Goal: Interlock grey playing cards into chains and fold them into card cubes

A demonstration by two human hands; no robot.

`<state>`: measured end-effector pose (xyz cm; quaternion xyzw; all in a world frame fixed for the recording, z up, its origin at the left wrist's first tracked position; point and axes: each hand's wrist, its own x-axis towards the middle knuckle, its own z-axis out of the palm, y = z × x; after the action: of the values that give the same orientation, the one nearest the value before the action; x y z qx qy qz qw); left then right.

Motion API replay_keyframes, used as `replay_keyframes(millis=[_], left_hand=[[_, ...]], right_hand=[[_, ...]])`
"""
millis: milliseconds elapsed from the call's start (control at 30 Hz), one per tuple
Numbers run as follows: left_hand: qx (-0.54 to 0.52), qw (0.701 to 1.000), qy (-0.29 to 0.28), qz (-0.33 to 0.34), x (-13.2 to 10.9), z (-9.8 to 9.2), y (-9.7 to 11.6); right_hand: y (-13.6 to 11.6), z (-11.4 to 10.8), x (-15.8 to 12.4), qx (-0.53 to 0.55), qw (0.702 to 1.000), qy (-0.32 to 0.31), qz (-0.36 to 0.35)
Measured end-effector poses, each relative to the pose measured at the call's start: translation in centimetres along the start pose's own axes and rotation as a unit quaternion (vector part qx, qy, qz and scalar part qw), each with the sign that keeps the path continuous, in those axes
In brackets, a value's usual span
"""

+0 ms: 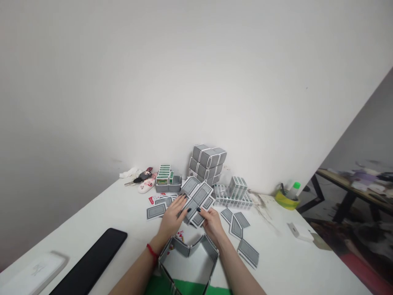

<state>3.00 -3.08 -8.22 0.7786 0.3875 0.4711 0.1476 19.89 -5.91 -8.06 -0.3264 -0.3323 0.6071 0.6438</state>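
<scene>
A flat piece made of several joined grey-backed playing cards [198, 196] is held up, tilted, between my hands. My left hand [172, 217] grips its left side, thumb and fingertips against the cards. On the lower right edge, my right hand [212, 222] pinches it with the thumb on top; the fingers behind are hidden. Below, between my forearms, stands an open frame folded from the same cards [211, 250], with a notch at its far side. Loose cards lie to the left [156, 211] and to the right [248, 253] of my hands.
Against the wall rises a stack of card-built blocks [210, 157]. Boxed decks [238, 187] stand on a wrapped pack at right, and green-white boxes [164, 174] sit at left. A black tablet-like slab [92, 260], a white case [38, 272] and a yellow tape roll [285, 200] lie outward.
</scene>
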Motion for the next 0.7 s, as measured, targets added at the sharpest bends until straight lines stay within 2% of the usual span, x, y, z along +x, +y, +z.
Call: replay_keyframes(millis=[100, 200, 267, 400, 567, 700], left_hand=[[-0.099, 0.99, -0.025, -0.097, 0.0, 0.1, 0.5], [-0.214, 0.959, -0.015, -0.187, 0.2, 0.0, 1.3], [-0.281, 0.934, -0.007, -0.219, 0.5, -0.2, 1.8], [-0.346, 0.903, -0.005, -0.253, 0.8, -0.5, 2.7], [-0.36, 0.891, -0.033, -0.275, 0.8, -0.8, 2.5], [-0.397, 0.879, -0.045, -0.26, 1.0, -0.9, 2.2]], right_hand=[[-0.2, 0.3, -0.2, 0.001, 1.0, -0.008, 0.003], [-0.3, 0.5, -0.3, -0.003, 1.0, -0.013, 0.002], [-0.2, 0.5, -0.3, -0.009, 1.0, -0.011, -0.001], [0.1, 0.4, 0.0, -0.024, 1.0, -0.006, 0.0], [0.1, 0.4, 0.2, -0.025, 1.0, -0.01, 0.007], [-0.3, 0.6, 0.0, -0.009, 1.0, -0.02, 0.016]])
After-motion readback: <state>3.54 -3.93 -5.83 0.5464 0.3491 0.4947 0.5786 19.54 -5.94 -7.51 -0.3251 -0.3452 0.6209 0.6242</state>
